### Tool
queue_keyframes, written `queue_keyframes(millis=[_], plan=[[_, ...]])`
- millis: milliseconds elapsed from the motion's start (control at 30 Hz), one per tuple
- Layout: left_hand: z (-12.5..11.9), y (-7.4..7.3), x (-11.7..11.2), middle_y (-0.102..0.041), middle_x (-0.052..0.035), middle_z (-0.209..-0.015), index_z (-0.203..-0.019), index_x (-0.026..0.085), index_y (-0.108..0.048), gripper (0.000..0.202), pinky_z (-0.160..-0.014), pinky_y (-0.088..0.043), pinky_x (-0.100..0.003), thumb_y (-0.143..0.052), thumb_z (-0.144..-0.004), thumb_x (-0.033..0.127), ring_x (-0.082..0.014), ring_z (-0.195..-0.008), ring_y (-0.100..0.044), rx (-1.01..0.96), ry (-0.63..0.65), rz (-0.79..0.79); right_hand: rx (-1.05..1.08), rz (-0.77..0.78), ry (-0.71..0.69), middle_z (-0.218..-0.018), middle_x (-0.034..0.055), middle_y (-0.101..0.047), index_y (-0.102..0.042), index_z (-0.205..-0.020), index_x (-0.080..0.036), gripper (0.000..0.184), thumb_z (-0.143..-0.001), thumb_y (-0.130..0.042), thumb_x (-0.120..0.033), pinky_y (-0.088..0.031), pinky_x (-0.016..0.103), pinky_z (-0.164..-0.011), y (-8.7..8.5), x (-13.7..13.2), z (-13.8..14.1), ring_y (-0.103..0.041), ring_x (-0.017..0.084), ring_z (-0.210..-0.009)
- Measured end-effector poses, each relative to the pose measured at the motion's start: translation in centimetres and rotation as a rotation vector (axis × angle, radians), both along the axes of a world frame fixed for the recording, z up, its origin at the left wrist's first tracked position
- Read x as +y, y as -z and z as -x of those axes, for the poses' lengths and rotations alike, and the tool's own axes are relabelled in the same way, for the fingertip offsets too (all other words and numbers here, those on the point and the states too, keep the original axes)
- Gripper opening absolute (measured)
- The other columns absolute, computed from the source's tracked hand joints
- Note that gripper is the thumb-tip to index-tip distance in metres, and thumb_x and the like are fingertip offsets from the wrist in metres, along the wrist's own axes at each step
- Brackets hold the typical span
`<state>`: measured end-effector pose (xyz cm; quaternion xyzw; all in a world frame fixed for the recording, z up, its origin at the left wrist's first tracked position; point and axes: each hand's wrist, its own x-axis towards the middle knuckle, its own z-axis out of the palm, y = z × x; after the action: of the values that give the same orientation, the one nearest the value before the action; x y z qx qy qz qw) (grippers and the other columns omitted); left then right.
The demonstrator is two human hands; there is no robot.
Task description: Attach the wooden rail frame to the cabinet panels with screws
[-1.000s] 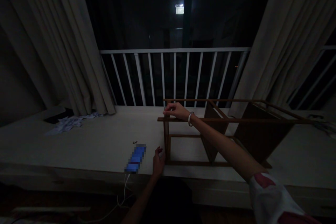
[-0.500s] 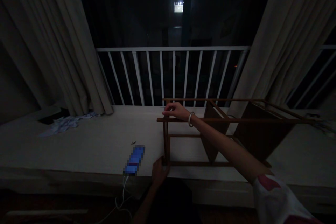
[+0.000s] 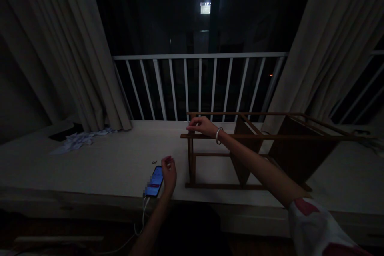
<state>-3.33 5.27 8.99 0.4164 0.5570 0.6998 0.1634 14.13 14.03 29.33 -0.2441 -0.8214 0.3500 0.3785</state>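
A brown wooden shelf frame [image 3: 216,187] lies on its side on the pale ledge. My right hand [image 3: 204,125], with a silver bangle at the wrist, is over the frame's left end. Its thumb and fingers pinch together by the end rail; a thin light line shows at the fingertips, too small to name. My left hand [image 3: 169,173] hovers beside the phone [image 3: 154,184], its fingers loosely curled and apart with nothing visible in them. Just left of those fingers, small dark metal pieces [image 3: 154,162] lie on the ledge.
A white cable [image 3: 143,212] runs from the phone over the ledge's front edge. Crumpled papers [image 3: 79,140] lie at the left below the curtain [image 3: 99,88]. White railings [image 3: 200,84] stand behind the ledge, before a dark window.
My left hand has let go of the frame's lower left corner and moved left and up, next to the phone. My right hand stays at the frame's end.
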Motion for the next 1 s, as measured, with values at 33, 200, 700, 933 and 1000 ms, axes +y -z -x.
queue_keyframes(millis=[33, 200, 700, 933, 1000], plan=[[0.3, -2.8, 0.3, -0.055, -0.0042, -0.088, -0.090, 0.019, -0.050, 0.021, -0.073, -0.044, -0.029, -0.047, -0.074, 0.032, -0.0149, -0.083, -0.054, 0.040, 0.009, -0.046, 0.006, 0.002, -0.004, -0.066, 0.0016, -0.059, -0.060, -0.069, -0.011, 0.036, -0.058, -0.065, -0.045, -0.039, 0.020, -0.054, 0.0, 0.0, 0.0, -0.052, 0.009, -0.060], [-0.1, -14.7, 0.7, -0.059, -0.0046, -0.094, -0.088, 0.019, -0.060, 0.023, -0.077, -0.041, -0.027, -0.051, -0.073, 0.035, -0.0152, -0.090, -0.053, 0.233, 0.247, -0.175, 0.011, 0.043, -0.026, -0.066, 0.0023, -0.060, -0.060, -0.069, -0.011, 0.035, -0.057, -0.066, -0.044, -0.041, 0.021, -0.055, 0.0, 0.1, 0.1, -0.054, 0.010, -0.061], [-3.4, -20.3, 1.3, -0.065, -0.0053, -0.071, -0.070, 0.014, -0.067, 0.035, -0.067, -0.042, -0.028, -0.068, -0.053, 0.044, -0.0167, -0.071, -0.057, 0.058, 0.484, 0.025, 0.019, 0.051, -0.043, -0.065, 0.0027, -0.062, -0.063, -0.069, -0.010, 0.033, -0.058, -0.065, -0.041, -0.043, 0.023, -0.060, 0.1, 0.1, -0.1, -0.055, 0.011, -0.062], [-3.4, -21.0, 1.2, -0.065, -0.0056, -0.069, -0.070, 0.013, -0.067, 0.037, -0.067, -0.042, -0.029, -0.068, -0.052, 0.046, -0.0184, -0.072, -0.058, 0.140, 0.465, 0.061, 0.024, 0.070, -0.079, -0.070, 0.0030, -0.063, -0.064, -0.076, -0.010, 0.034, -0.058, -0.066, -0.039, -0.044, 0.024, -0.063, 0.1, -0.1, -0.4, -0.057, 0.012, -0.065], [-3.2, -20.9, 1.3, -0.065, -0.0055, -0.069, -0.071, 0.013, -0.066, 0.037, -0.066, -0.042, -0.029, -0.067, -0.054, 0.046, -0.0186, -0.072, -0.057, 0.175, 0.447, 0.063, 0.025, 0.066, -0.090, -0.072, 0.0033, -0.063, -0.064, -0.078, -0.011, 0.033, -0.058, -0.066, -0.038, -0.044, 0.024, -0.064, 0.0, -0.2, -0.4, -0.057, 0.012, -0.067]])
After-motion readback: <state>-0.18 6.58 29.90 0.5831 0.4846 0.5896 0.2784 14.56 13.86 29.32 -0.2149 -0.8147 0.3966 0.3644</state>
